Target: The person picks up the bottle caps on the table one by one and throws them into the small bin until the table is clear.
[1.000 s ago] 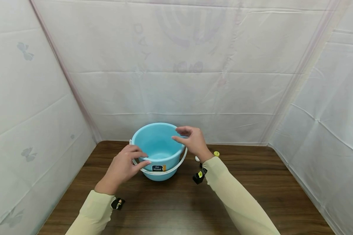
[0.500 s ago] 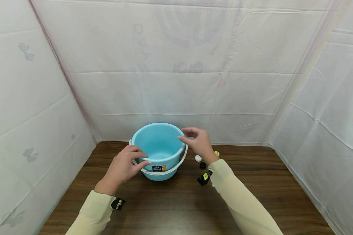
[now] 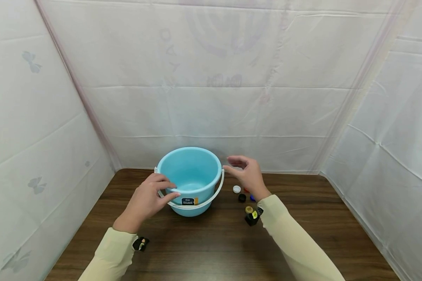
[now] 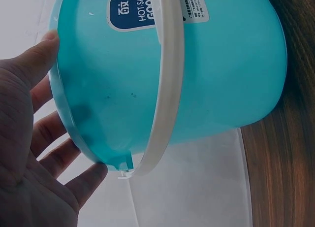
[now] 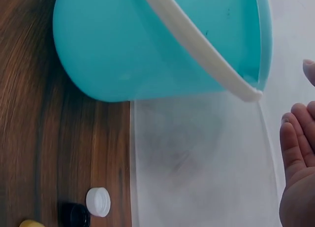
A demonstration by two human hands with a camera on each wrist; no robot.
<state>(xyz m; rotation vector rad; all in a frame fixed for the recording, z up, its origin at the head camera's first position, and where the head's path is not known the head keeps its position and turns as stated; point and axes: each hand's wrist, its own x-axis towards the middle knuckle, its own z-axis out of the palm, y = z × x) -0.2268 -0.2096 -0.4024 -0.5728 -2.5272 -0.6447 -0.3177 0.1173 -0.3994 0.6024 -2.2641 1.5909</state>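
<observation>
A light blue bucket [image 3: 193, 200] stands upright at the table's back, its white handle [image 3: 216, 194] hanging down in front. My left hand [image 3: 145, 201] holds the bucket's near-left rim, thumb outside and fingers over the edge. Just right of the bucket hovers my right hand [image 3: 247, 173], thumb and fingers apart with nothing between them. In the right wrist view its fingers [image 5: 290, 145] are apart from the rim. Below that hand lie a white bottle cap [image 3: 236, 189], a black one [image 3: 242, 198] and a gold one [image 3: 249, 209]. The bucket's visible inside is bare.
A red cap [image 3: 246, 191] and a blue cap [image 3: 253, 198] are partly hidden by my right wrist. White cloth walls [image 3: 211, 117] enclose the brown wooden table [image 3: 211, 249] at the back and both sides.
My right hand has moved from over the bucket's right rim outward to the right, clear of it. More caps show now, while a yellow one has become hidden. The left hand and bucket stay put.
</observation>
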